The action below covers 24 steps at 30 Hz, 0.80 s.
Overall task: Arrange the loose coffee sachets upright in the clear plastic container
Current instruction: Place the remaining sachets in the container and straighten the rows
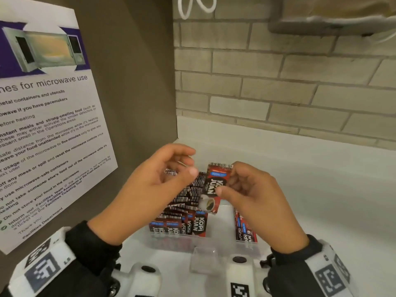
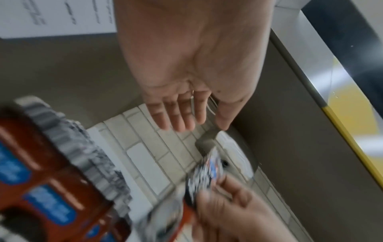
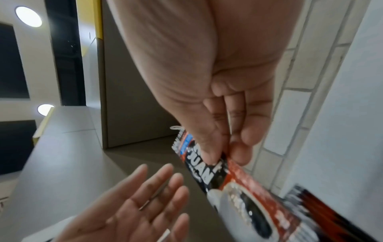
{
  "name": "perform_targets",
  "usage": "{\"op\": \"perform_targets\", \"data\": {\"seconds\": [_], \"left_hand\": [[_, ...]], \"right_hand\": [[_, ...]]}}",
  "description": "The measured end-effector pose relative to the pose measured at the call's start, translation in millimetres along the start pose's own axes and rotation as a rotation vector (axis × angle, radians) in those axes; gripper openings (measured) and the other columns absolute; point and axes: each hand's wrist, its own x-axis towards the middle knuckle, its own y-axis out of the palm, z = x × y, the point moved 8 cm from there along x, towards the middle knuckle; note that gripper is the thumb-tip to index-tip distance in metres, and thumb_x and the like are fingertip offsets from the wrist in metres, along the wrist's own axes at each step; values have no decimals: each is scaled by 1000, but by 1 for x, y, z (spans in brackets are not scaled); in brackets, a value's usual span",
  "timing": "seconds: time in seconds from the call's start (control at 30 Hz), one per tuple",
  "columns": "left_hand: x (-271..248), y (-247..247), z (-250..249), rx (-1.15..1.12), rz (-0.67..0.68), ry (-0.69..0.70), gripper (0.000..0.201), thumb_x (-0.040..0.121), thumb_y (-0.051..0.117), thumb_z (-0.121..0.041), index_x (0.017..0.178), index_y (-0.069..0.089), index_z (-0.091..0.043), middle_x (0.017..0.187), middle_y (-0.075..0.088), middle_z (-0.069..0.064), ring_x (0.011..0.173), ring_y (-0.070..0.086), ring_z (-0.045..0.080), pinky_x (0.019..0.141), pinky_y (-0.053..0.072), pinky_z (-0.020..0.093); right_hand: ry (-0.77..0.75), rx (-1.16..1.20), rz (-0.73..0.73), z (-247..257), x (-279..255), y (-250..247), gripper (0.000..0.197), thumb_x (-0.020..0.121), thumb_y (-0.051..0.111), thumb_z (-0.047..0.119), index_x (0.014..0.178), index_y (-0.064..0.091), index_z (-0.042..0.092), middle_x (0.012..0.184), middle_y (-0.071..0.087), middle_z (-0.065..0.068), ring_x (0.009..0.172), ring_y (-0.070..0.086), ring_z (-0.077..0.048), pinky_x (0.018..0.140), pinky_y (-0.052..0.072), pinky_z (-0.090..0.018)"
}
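The clear plastic container [image 1: 171, 239] sits nearest, at six o'clock below both hands. Above it, the right hand [image 1: 250, 198] pinches one sachet [image 1: 214, 185], long axis upright; the left hand [image 1: 154, 185], at nine o'clock, hangs loosely curled and empty.

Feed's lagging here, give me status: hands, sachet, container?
Right hand pinches one sachet above the container. Left hand open, empty. Sachets already standing inside; more in a second stack on the right. Nothing blocking.

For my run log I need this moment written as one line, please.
stage: placing sachet | right hand: pinches one coffee sachet above clear container | left hand: open, holds nothing | container: many sachets inside
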Motion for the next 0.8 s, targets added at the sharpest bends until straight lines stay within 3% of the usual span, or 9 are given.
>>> {"op": "perform_targets", "data": {"seconds": [0.07,0.2,0.33,0.43,0.6,0.8], "left_hand": [[-4,-14,8,-56,-69,-6,39,72,59,-51,110,59,-41,114,63,-16,112,57,2,94,44,28],[-19,-26,39,-130,-76,-86,49,68,57,-47,116,54,-46,130,50,-32,127,38,-13,107,27,26],[-36,-31,72,-203,-89,-190,59,61,60,-42,118,50,-54,140,37,-36,134,26,-14,111,18,27],[-45,-33,88,-270,-102,-259,68,57,63,-42,122,46,-53,140,38,-35,135,24,-13,108,20,25],[-52,-32,100,-322,-112,-300,78,53,62,-38,128,43,-44,139,42,-30,131,24,-19,109,20,27],[-61,-24,113,-423,-99,-408,86,47,64,-40,129,42,-49,144,33,-29,127,21,-26,98,26,17]], "right_hand": [[95,-12,35,-17,-6,3,23,77,71,6,71,54,20,68,64,1,65,62,-14,61,48,-22],[219,-82,160,-42,-19,23,15,79,70,6,75,61,18,70,68,-1,66,65,-11,61,49,-19],[239,-193,194,-48,-20,38,13,77,71,7,72,63,16,73,68,2,66,64,-10,60,46,-17],[220,-309,221,-48,-19,48,30,76,71,9,61,52,27,69,65,5,62,59,-6,57,40,-13],[268,-276,290,-51,-23,58,23,77,73,10,75,54,23,70,70,1,61,62,-4,60,46,-15],[339,-204,270,-48,-27,50,16,81,69,21,73,55,24,70,72,4,60,62,0,56,42,-9]]}}
